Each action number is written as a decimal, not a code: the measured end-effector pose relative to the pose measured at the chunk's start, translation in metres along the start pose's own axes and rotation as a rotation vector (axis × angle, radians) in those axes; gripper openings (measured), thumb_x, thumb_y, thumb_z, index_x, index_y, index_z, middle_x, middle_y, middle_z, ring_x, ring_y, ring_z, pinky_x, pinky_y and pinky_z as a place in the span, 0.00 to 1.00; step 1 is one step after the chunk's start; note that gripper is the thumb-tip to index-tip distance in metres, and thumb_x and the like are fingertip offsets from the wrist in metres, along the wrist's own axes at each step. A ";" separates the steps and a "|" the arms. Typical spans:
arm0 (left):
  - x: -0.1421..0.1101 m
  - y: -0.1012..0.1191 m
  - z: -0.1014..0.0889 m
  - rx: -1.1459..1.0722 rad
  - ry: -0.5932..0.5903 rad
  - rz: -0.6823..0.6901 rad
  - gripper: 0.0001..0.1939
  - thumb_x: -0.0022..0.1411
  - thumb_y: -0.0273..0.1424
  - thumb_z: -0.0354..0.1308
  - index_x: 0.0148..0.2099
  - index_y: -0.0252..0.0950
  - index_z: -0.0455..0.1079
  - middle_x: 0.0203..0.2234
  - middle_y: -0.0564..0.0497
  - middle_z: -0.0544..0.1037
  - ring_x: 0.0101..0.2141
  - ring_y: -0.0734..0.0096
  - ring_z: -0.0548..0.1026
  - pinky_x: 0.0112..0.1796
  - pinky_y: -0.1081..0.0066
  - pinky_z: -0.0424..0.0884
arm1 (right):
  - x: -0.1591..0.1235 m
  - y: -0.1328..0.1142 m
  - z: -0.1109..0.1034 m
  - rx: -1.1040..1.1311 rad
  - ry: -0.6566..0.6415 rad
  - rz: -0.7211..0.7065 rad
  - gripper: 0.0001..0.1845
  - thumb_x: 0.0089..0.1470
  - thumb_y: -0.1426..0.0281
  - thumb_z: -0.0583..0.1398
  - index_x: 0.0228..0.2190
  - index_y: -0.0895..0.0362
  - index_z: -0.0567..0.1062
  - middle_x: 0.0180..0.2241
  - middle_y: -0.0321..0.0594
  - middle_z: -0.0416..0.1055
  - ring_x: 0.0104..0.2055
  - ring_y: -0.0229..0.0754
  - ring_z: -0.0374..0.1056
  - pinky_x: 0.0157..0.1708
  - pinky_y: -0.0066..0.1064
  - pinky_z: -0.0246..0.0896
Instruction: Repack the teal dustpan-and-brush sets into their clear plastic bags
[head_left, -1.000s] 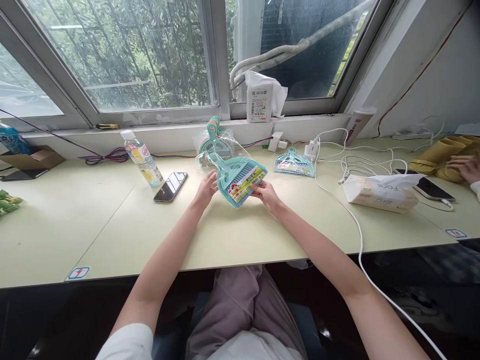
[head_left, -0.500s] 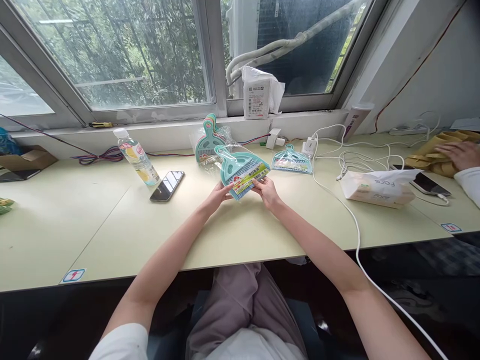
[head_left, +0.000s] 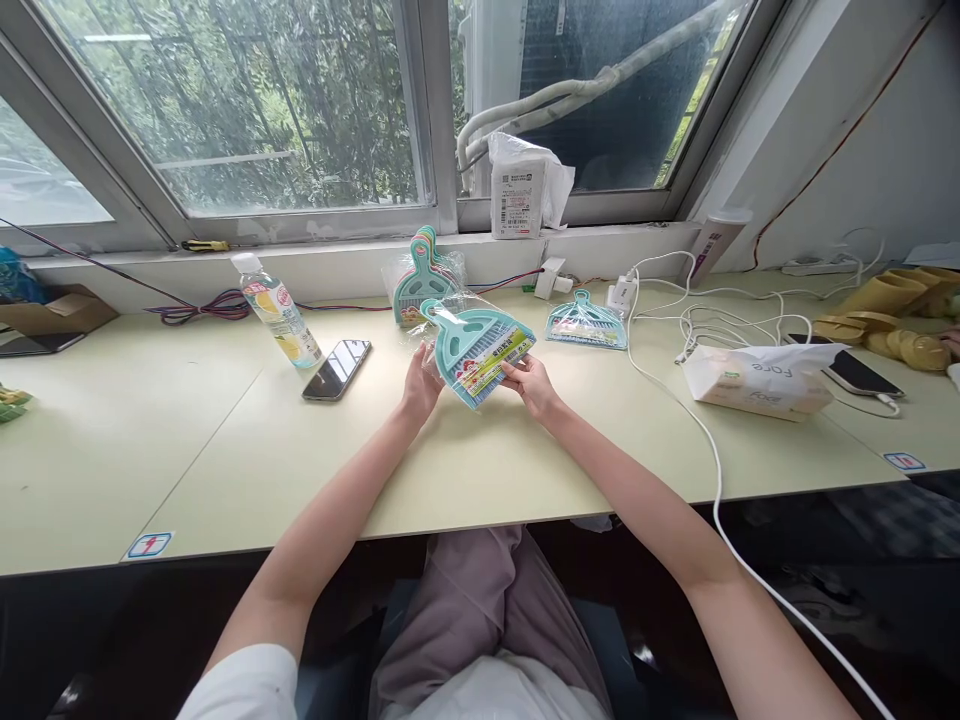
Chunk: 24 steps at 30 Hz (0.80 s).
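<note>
A small turquoise dustpan and brush set [head_left: 480, 350] in clear plastic wrap, with a yellow-green label across blue bristles, is held tilted above the table. My right hand [head_left: 531, 385] pinches its lower right corner, thumb on the label side. My left hand [head_left: 422, 385] is closed at its left edge by the handle's loose wrap; its fingertips are partly hidden. Behind it, several stacked dustpans [head_left: 422, 275] in plastic lean against the wall below the window. Another wrapped dustpan and brush set [head_left: 585, 322] lies to the right.
Left of my hands are a drink bottle [head_left: 276, 310] and a phone [head_left: 337, 370]. On the right lie a tissue pack [head_left: 761, 380], white cables [head_left: 720, 325] and brownish-yellow items [head_left: 892, 305] beside another person's hand. A white packet [head_left: 517, 195] stands on the sill.
My left hand has shifted from the lower edge up to the left side, near the handle. The held set has tilted slightly. The other person's hand has drawn back to the right.
</note>
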<state>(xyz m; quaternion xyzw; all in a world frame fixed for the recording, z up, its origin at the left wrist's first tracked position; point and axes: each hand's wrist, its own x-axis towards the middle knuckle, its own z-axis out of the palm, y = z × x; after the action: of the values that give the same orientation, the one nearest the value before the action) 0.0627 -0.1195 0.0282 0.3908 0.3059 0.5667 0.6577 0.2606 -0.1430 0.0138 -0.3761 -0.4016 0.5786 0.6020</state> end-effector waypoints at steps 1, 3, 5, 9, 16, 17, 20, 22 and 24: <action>-0.001 0.000 0.001 0.005 0.005 -0.022 0.23 0.62 0.47 0.51 0.52 0.38 0.69 0.42 0.48 0.79 0.47 0.58 0.75 0.47 0.61 0.72 | 0.000 0.000 0.000 -0.004 -0.016 0.009 0.17 0.44 0.68 0.69 0.35 0.55 0.71 0.37 0.39 0.77 0.41 0.44 0.75 0.50 0.45 0.72; -0.003 0.000 0.003 0.006 0.027 -0.066 0.22 0.62 0.46 0.52 0.50 0.37 0.69 0.41 0.48 0.79 0.47 0.57 0.76 0.46 0.61 0.72 | -0.001 0.001 0.002 -0.008 -0.034 0.018 0.18 0.43 0.68 0.70 0.36 0.56 0.72 0.36 0.39 0.78 0.40 0.44 0.75 0.49 0.44 0.72; -0.004 -0.002 0.005 -0.004 0.043 -0.106 0.21 0.61 0.44 0.53 0.50 0.37 0.69 0.41 0.49 0.79 0.47 0.57 0.76 0.46 0.61 0.72 | -0.002 0.000 0.003 -0.005 -0.032 0.021 0.18 0.42 0.69 0.70 0.35 0.56 0.72 0.36 0.40 0.78 0.40 0.44 0.75 0.49 0.44 0.72; -0.004 0.001 0.005 -0.004 -0.039 -0.166 0.28 0.61 0.52 0.49 0.52 0.37 0.69 0.43 0.46 0.78 0.49 0.55 0.74 0.48 0.60 0.71 | -0.002 -0.003 0.003 0.038 -0.012 0.018 0.17 0.41 0.69 0.71 0.35 0.56 0.73 0.37 0.40 0.78 0.41 0.44 0.75 0.48 0.42 0.72; 0.002 0.028 -0.013 -0.027 -0.057 0.121 0.43 0.55 0.65 0.36 0.57 0.40 0.65 0.51 0.43 0.74 0.56 0.56 0.68 0.50 0.58 0.69 | -0.003 -0.005 0.002 0.074 -0.054 0.014 0.19 0.41 0.69 0.71 0.36 0.56 0.73 0.37 0.39 0.78 0.39 0.43 0.75 0.46 0.41 0.73; 0.001 0.031 -0.015 -0.010 -0.060 0.137 0.42 0.55 0.65 0.37 0.56 0.40 0.66 0.51 0.42 0.74 0.57 0.56 0.67 0.50 0.58 0.69 | -0.003 -0.006 0.002 0.073 -0.077 0.023 0.19 0.40 0.69 0.71 0.36 0.56 0.73 0.36 0.39 0.78 0.38 0.43 0.75 0.45 0.40 0.73; -0.002 0.040 -0.018 0.039 -0.126 0.123 0.43 0.55 0.65 0.39 0.57 0.38 0.66 0.51 0.41 0.74 0.58 0.55 0.65 0.51 0.58 0.68 | -0.007 -0.007 0.006 0.049 -0.184 0.072 0.21 0.38 0.68 0.72 0.36 0.56 0.74 0.37 0.40 0.79 0.38 0.43 0.76 0.43 0.37 0.74; -0.005 0.042 -0.019 0.078 -0.158 0.101 0.42 0.55 0.64 0.40 0.57 0.38 0.65 0.51 0.41 0.74 0.59 0.54 0.65 0.51 0.56 0.67 | -0.010 -0.008 0.008 0.017 -0.263 0.117 0.22 0.37 0.68 0.72 0.36 0.57 0.75 0.39 0.42 0.79 0.40 0.44 0.76 0.42 0.37 0.74; -0.006 0.043 -0.020 0.117 -0.159 0.099 0.41 0.57 0.63 0.41 0.59 0.39 0.64 0.50 0.41 0.74 0.58 0.54 0.65 0.51 0.55 0.67 | -0.012 -0.010 0.009 -0.007 -0.305 0.145 0.22 0.37 0.69 0.72 0.37 0.57 0.76 0.41 0.43 0.79 0.41 0.45 0.75 0.42 0.37 0.74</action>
<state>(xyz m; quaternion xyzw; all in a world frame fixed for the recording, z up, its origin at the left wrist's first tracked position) 0.0231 -0.1203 0.0550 0.4869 0.2655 0.5467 0.6274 0.2568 -0.1555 0.0261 -0.3138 -0.4624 0.6694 0.4895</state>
